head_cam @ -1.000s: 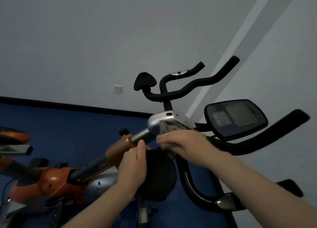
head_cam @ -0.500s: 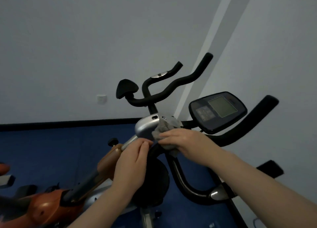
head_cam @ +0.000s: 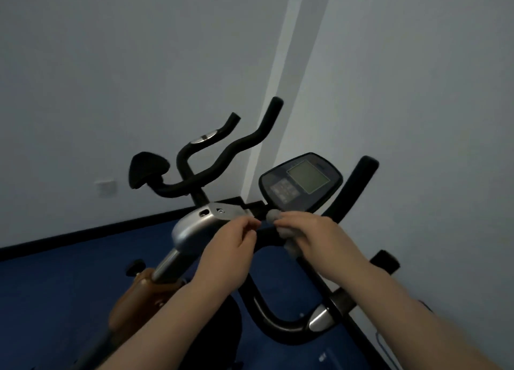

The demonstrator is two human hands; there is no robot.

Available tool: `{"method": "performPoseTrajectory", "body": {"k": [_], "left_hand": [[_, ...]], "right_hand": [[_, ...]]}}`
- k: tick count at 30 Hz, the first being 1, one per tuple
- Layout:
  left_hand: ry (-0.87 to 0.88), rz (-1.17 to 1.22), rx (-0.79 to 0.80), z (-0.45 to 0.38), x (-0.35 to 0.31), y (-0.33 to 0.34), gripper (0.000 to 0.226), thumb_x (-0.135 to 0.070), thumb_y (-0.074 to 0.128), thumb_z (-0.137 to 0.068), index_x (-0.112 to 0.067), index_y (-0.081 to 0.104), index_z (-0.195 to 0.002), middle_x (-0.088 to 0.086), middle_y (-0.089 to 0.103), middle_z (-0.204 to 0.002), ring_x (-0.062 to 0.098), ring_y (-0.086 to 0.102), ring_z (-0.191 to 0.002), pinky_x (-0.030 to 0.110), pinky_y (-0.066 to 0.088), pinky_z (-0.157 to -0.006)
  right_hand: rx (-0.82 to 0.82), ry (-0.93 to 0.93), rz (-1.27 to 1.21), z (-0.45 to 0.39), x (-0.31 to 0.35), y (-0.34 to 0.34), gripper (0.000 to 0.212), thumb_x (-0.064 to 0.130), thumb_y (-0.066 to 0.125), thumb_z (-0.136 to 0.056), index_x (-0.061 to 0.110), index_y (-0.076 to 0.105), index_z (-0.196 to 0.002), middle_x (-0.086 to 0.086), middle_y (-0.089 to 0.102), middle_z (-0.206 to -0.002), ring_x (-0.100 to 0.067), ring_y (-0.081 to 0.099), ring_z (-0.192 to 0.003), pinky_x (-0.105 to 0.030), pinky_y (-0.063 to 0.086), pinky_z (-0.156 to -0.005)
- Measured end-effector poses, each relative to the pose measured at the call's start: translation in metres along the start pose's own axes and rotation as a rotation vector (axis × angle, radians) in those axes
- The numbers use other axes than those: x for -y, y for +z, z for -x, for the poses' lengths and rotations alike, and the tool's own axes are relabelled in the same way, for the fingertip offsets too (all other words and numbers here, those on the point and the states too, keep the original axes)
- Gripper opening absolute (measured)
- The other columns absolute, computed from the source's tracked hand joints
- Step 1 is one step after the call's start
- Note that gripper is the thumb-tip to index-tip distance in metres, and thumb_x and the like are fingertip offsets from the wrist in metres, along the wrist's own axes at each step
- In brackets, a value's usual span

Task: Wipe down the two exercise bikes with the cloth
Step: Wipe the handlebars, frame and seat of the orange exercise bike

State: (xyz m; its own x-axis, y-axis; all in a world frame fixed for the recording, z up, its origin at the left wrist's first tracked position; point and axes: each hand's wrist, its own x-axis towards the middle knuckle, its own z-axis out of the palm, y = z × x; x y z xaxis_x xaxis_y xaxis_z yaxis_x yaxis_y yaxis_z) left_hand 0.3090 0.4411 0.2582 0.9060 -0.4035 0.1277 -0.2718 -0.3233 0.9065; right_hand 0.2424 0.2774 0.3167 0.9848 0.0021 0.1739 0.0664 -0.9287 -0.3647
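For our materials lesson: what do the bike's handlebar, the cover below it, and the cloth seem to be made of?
Handlebar: matte black, no glare, probably foam or rubber padding over a tube.
Cover: smooth silver with a soft sheen and a visible screw; painted metal or plastic, unclear which.
Cloth: grey, bunched and soft-edged under the right hand, likely a woven or microfibre rag.

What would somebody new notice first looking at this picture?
Two bare hands meet mid-frame on the bike's black handlebar: the right hand grips a grey cloth on the bar, the left hand beside it. Just above sits the dark console, its pale screen facing up.
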Motion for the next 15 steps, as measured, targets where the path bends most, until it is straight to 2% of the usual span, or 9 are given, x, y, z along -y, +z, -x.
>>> {"method": "performPoseTrajectory", "body": {"k": [2, 4, 6, 9, 11, 12, 14, 15], "left_hand": [[0.036, 0.030, 0.031, -0.005, -0.006, 0.002, 0.023, -0.022, 0.049, -0.099, -0.031, 0.063, -0.115, -0.015, 0.064, -0.109, 0.002, 0.058, -0.106, 0.027, 0.047, -0.093], [0.084, 0.092, 0.050, -0.007, -0.014, 0.004, 0.024, -0.019, 0.051, -0.099, -0.039, 0.062, -0.105, -0.020, 0.064, -0.105, -0.002, 0.058, -0.103, 0.020, 0.045, -0.088], [0.158, 0.103, 0.073, -0.008, -0.022, 0.010, 0.030, -0.017, 0.052, -0.098, -0.046, 0.058, -0.097, -0.023, 0.064, -0.101, -0.008, 0.057, -0.099, 0.015, 0.043, -0.084], [0.212, 0.070, 0.091, 0.000, -0.027, 0.026, 0.028, -0.020, 0.051, -0.097, -0.046, 0.058, -0.101, -0.025, 0.062, -0.102, -0.013, 0.053, -0.102, 0.009, 0.040, -0.083], [0.239, 0.041, 0.053, 0.009, -0.029, 0.035, 0.027, -0.019, 0.052, -0.095, -0.044, 0.059, -0.105, -0.026, 0.059, -0.104, -0.015, 0.047, -0.106, 0.002, 0.035, -0.085], [0.247, 0.040, 0.028, 0.015, -0.029, 0.040, 0.029, -0.017, 0.053, -0.095, -0.043, 0.059, -0.105, -0.027, 0.057, -0.105, -0.015, 0.045, -0.108, -0.001, 0.032, -0.086], [0.259, 0.056, -0.006, 0.026, -0.026, 0.047, 0.034, -0.011, 0.055, -0.094, -0.044, 0.058, -0.103, -0.028, 0.057, -0.107, -0.013, 0.046, -0.111, -0.002, 0.029, -0.088], [0.247, 0.069, -0.017, 0.032, -0.025, 0.050, 0.035, -0.010, 0.055, -0.094, -0.044, 0.059, -0.102, -0.028, 0.058, -0.107, -0.012, 0.048, -0.111, -0.001, 0.030, -0.089]], "right_hand": [[-0.021, 0.075, -0.116, 0.005, 0.002, -0.018, 0.029, 0.008, 0.050, -0.096, 0.018, 0.071, -0.112, -0.002, 0.070, -0.112, -0.011, 0.065, -0.097, -0.016, 0.048, -0.079], [-0.148, 0.103, -0.125, 0.013, 0.006, -0.033, 0.030, 0.011, 0.052, -0.095, 0.026, 0.069, -0.115, 0.007, 0.070, -0.104, -0.003, 0.063, -0.088, -0.012, 0.047, -0.070], [-0.282, 0.123, -0.070, 0.029, -0.001, -0.048, 0.039, 0.012, 0.056, -0.094, 0.035, 0.061, -0.125, 0.014, 0.067, -0.109, 0.001, 0.062, -0.091, -0.013, 0.049, -0.077], [-0.387, 0.086, -0.053, 0.061, -0.019, -0.071, 0.044, 0.008, 0.061, -0.090, 0.037, 0.059, -0.123, 0.019, 0.066, -0.108, 0.001, 0.063, -0.095, -0.023, 0.055, -0.078], [-0.326, 0.024, 0.095, 0.081, -0.029, -0.074, 0.046, 0.003, 0.065, -0.082, 0.031, 0.064, -0.119, 0.016, 0.065, -0.115, -0.003, 0.060, -0.107, -0.030, 0.049, -0.092], [-0.280, -0.043, 0.214, 0.089, -0.035, -0.067, 0.044, 0.007, 0.070, -0.076, 0.028, 0.067, -0.114, 0.014, 0.066, -0.118, -0.008, 0.058, -0.114, -0.035, 0.042, -0.102], [-0.199, -0.149, 0.394, 0.101, -0.043, -0.043, 0.031, 0.030, 0.077, -0.072, 0.026, 0.072, -0.103, 0.013, 0.069, -0.114, -0.013, 0.059, -0.117, -0.041, 0.026, -0.110], [-0.177, -0.170, 0.418, 0.106, -0.043, -0.027, 0.028, 0.040, 0.072, -0.075, 0.026, 0.073, -0.099, 0.013, 0.070, -0.112, -0.012, 0.061, -0.116, -0.043, 0.022, -0.111]]}}
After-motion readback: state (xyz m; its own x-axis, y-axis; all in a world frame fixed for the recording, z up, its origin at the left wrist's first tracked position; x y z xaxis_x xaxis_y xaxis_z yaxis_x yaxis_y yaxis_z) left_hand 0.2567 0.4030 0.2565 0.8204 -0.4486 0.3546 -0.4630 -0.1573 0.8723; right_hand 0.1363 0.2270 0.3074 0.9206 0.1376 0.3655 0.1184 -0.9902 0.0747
